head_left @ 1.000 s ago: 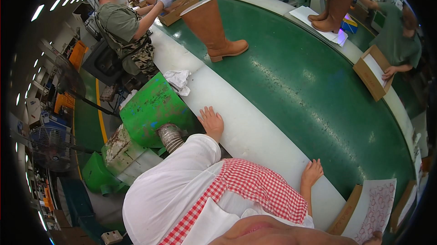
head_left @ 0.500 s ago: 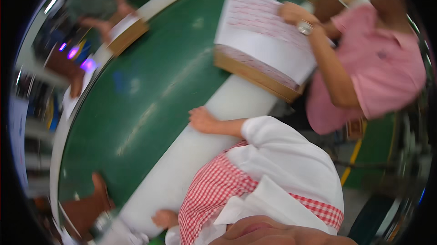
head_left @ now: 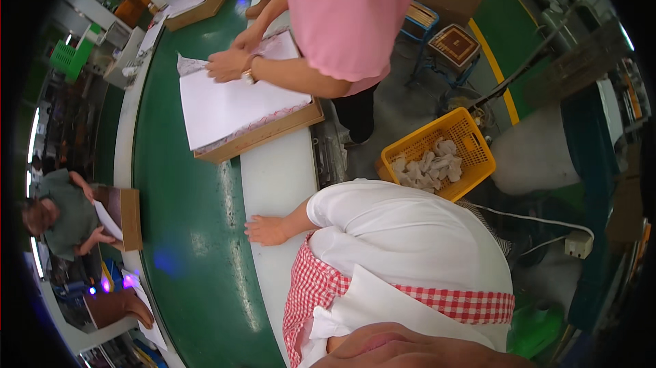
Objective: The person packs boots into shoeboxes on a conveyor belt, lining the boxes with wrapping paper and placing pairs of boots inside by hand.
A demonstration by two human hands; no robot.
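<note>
Looks like a pause step, if the pose is anything to go by: the right hand (head_left: 268,230) is laid flat on the smooth white bench (head_left: 273,170), right beside the glossy, scuffed green belt (head_left: 178,217), nothing gripped. The left hand can't be seen, so no telling what's held there. For anything to be grabbed, that palm would probably need to be lifted first. A flat-sided cardboard box (head_left: 256,142) is set partly over the belt's near edge, its thin white paper (head_left: 232,108) being handled by a co-worker (head_left: 348,19). Crumpled pale scraps (head_left: 430,166) are kept in a perforated yellow basket (head_left: 475,173), well off the belt's near side.
</note>
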